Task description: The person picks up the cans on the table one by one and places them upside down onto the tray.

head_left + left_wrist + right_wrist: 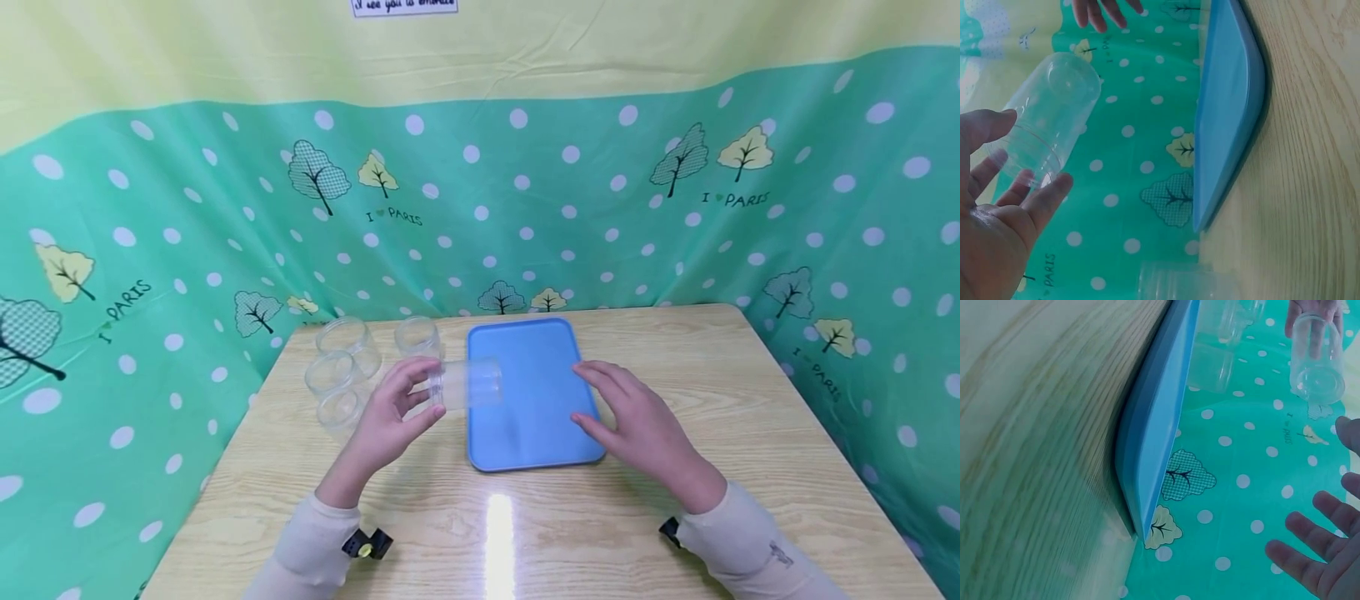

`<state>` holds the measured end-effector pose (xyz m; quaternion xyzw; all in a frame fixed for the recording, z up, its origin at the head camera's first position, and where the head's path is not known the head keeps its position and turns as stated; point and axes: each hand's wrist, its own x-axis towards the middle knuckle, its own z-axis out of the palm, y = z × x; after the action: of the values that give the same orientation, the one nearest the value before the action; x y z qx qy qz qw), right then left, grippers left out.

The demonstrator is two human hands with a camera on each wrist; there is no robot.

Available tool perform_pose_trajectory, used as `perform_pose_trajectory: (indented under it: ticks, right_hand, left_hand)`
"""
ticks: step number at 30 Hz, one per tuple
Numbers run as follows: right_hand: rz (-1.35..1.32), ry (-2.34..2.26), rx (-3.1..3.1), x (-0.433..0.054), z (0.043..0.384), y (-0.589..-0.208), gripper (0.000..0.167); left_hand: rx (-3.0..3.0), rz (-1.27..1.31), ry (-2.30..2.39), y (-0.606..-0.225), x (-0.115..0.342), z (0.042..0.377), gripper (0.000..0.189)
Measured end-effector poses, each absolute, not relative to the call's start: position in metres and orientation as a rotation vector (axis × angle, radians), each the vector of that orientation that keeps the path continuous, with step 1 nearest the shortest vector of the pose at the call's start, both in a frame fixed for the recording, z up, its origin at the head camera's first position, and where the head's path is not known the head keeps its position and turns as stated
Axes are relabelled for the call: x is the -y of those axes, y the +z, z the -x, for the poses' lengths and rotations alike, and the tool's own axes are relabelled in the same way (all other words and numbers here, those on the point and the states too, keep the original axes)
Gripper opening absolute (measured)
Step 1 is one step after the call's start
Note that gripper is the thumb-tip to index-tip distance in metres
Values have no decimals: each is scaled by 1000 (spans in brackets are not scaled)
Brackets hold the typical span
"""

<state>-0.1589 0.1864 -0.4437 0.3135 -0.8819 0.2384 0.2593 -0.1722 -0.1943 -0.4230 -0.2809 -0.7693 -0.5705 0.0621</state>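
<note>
My left hand (pixel 393 414) grips a clear plastic jar (pixel 468 383) by its rim end, with thumb and fingers around it. The jar lies sideways in the air over the left part of a blue tray (pixel 525 429), its base pointing right. In the left wrist view the jar (pixel 1054 112) shows as see-through, with nothing visible inside. My right hand (pixel 637 425) hovers at the tray's right edge, fingers spread and apart from the jar. The right wrist view shows that hand (pixel 1329 544) holding nothing.
Several clear jars stand at the table's back left: a large one (pixel 348 342), a medium one (pixel 330 372), a small one (pixel 340 410), and another (pixel 417 336) nearer the tray. A green dotted curtain (pixel 487 217) hangs behind the wooden table (pixel 675 342).
</note>
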Motion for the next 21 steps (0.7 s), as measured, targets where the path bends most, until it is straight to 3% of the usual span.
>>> perform_pose_trajectory:
  ticks: [21]
  right_hand:
    - [-961, 1086, 2353, -187, 153, -435, 82]
  left_hand:
    - [2242, 990, -1879, -422, 177, 170, 58]
